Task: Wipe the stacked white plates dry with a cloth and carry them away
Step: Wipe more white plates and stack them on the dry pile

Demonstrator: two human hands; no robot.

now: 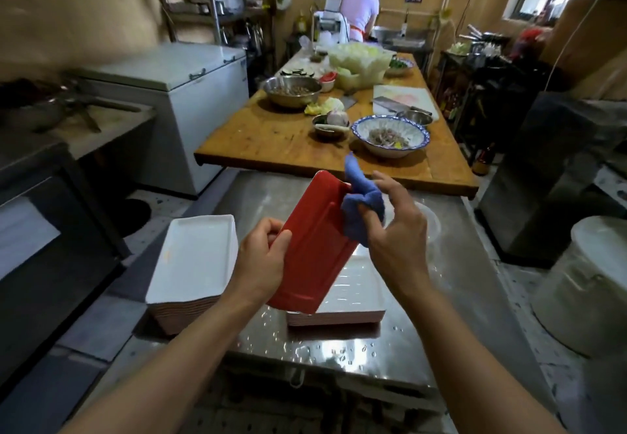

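My left hand grips the near left edge of a rectangular plate, tilted up with its red underside toward me. A bunched blue cloth is pinched in my right hand and pressed against the plate's upper right edge. Below it, a low stack of wet rectangular plates lies on the steel table. A taller stack of white plates stands at the table's left edge.
Water drops cover the steel table's near edge. Beyond it a wooden table holds bowls, vegetables and a cleaver. A white chest freezer stands left, a large white pot right. A person works at the far counter.
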